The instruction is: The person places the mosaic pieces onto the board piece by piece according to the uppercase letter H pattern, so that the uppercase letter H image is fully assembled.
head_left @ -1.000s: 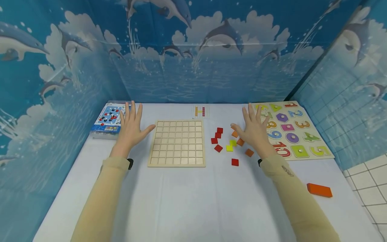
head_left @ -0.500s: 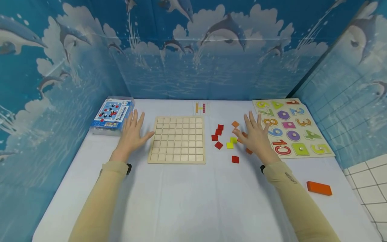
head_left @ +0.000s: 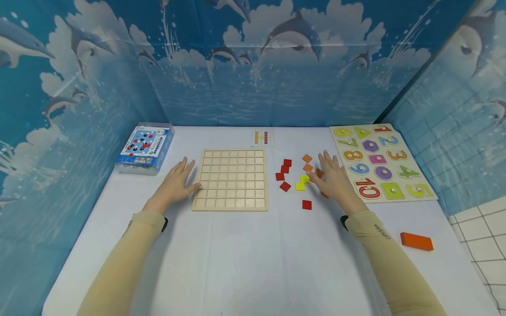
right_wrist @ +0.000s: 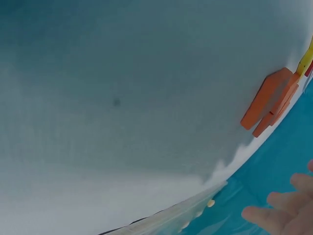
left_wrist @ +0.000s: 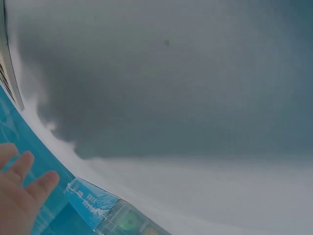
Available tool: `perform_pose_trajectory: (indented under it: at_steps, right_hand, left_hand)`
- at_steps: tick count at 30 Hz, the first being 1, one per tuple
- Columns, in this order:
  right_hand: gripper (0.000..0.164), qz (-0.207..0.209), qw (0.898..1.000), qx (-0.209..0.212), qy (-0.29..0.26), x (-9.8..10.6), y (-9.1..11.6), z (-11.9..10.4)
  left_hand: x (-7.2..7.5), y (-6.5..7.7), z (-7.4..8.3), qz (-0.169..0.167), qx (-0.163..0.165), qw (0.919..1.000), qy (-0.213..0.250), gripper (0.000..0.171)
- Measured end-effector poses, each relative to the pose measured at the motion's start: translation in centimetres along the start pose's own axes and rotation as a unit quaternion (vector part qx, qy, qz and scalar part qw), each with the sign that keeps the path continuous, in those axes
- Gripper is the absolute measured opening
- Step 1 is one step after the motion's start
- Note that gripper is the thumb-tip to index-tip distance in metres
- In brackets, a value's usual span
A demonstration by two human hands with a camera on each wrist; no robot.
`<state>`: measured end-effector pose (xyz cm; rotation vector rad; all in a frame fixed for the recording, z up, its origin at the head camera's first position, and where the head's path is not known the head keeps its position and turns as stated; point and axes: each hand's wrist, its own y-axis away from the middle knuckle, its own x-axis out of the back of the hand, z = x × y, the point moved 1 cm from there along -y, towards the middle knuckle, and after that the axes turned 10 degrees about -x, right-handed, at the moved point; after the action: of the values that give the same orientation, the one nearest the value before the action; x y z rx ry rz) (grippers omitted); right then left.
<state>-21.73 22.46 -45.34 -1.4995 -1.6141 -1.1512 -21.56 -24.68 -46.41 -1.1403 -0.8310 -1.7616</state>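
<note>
On the desk (head_left: 245, 254), a molecule-picture box (head_left: 144, 149) lies at the far left, a pattern card (head_left: 262, 137) at the back, a number puzzle board (head_left: 391, 163) and an orange block (head_left: 417, 241) at the right, while your right hand (head_left: 336, 182) partly hides the orange tiles (head_left: 307, 158). The wooden grid board (head_left: 231, 180) lies between your hands, red tiles (head_left: 280, 177) and yellow tiles (head_left: 300, 186) to its right. Your left hand (head_left: 172, 186) has its thumb at this board's edge, and both grips are empty, fingers extended.
</note>
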Motion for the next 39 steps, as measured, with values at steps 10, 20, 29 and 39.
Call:
perform_pose_trajectory:
  at_steps: [10,20,29,39]
  right_hand:
    - [0.064,-0.038,0.991,-0.090,-0.088,0.1,-0.6,0.2]
    - [0.046,-0.039,0.987,-0.119,-0.100,-0.3,-1.5,0.5]
    - [0.041,-0.051,0.984,-0.143,-0.095,-0.5,-2.4,0.5]
    - [0.038,-0.054,0.983,-0.153,-0.084,-0.4,-2.8,0.5]
  left_hand:
    - [0.0,0.2,-0.6,-0.039,0.010,0.9991,0.011,0.078]
    - [-0.6,0.4,-1.2,-0.051,0.008,0.9985,0.016,0.067]
    - [-1.0,0.4,-1.2,-0.060,0.009,0.9977,0.032,0.070]
    - [-1.3,0.5,-0.6,-0.068,-0.008,0.9969,0.038,0.072]
